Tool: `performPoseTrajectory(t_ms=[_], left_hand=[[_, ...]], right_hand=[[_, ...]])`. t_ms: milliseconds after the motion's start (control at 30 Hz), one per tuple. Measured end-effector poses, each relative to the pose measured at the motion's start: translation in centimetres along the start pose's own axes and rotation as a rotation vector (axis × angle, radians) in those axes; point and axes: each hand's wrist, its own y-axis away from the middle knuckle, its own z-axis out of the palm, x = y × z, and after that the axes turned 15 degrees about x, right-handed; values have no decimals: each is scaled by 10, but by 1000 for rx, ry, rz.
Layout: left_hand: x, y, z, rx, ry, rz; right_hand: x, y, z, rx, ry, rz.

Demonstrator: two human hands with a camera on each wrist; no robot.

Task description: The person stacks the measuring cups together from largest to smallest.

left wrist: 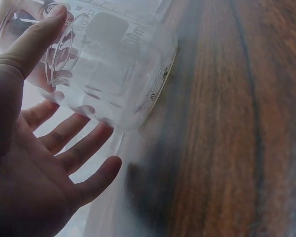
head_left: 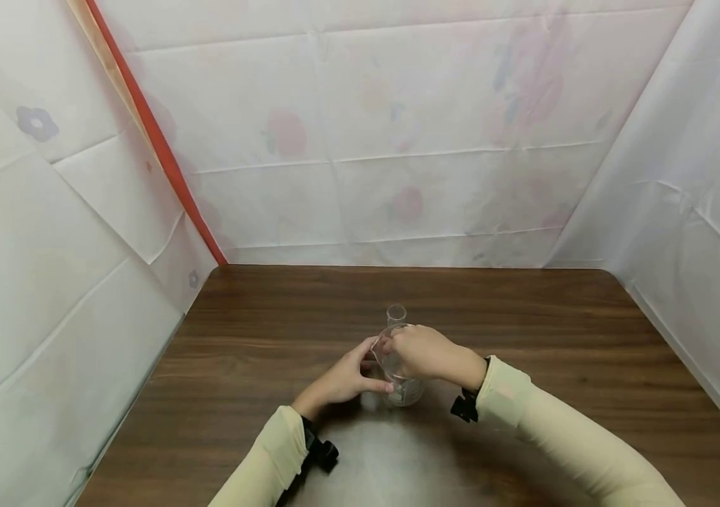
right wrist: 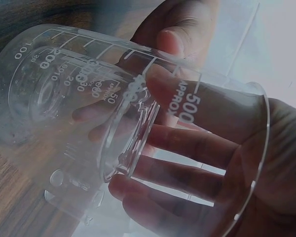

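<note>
On the table (head_left: 525,317), left hand (head_left: 344,377), fingers spread, likely steadied the large graduated beaker (left wrist: 113,84) while right hand (head_left: 426,350) pinched the smaller beaker (right wrist: 64,94) inside.

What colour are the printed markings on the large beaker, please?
The markings are white, clearest in the right wrist view.

From overhead, the head camera looks forward and down, farthest off, with the large beaker (head_left: 407,394) between five and six o'clock. The left wrist camera (head_left: 327,455) and right wrist camera (head_left: 464,407) sit close, seeing it sideways, base toward four o'clock and ten respectively. All three share it.
</note>
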Motion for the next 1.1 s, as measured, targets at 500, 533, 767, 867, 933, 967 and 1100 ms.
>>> performPoseTrajectory(t_ms=[500, 533, 767, 867, 933, 967, 1100], left_hand=[[1, 1, 0, 3, 4, -16], [1, 2, 0, 2, 6, -17], [-1, 3, 2, 8, 24, -5], [-2, 2, 2, 10, 24, -3], [-3, 2, 3, 13, 26, -4], [-3, 3, 3, 13, 28, -3], [-3, 4, 2, 1, 25, -5]], right_hand=[[-3, -1, -3, -43, -20, 54], [-4, 0, -4, -36, -11, 41], [-4, 0, 0, -21, -10, 31], [-3, 0, 0, -15, 8, 19], [-3, 1, 1, -13, 16, 9], [-3, 1, 1, -12, 18, 5], [-3, 1, 1, -29, 13, 13]])
